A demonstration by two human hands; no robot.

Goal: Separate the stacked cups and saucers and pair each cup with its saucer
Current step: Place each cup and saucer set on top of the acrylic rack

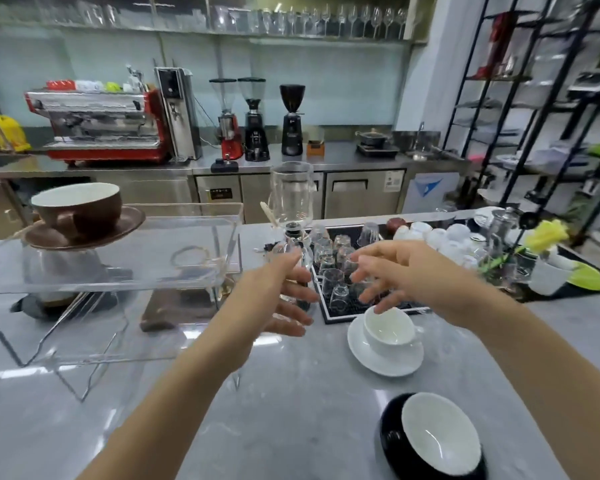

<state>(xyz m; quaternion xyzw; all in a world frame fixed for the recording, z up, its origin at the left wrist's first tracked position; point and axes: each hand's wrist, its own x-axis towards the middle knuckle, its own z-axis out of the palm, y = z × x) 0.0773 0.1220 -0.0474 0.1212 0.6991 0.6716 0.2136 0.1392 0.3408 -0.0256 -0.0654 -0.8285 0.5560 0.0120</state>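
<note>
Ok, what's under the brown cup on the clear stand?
The brown cup sits on a brown saucer, which rests on top of the clear acrylic stand. Below it, through the acrylic, is a pale blurred shape; what it is cannot be told.

No writing is showing clearly enough to read. A white sticker [394, 180] on the fridge door [362, 194], center right of the frame, is carrying print too blurred to make out, and so is the small panel [220, 194] left of it.
</note>
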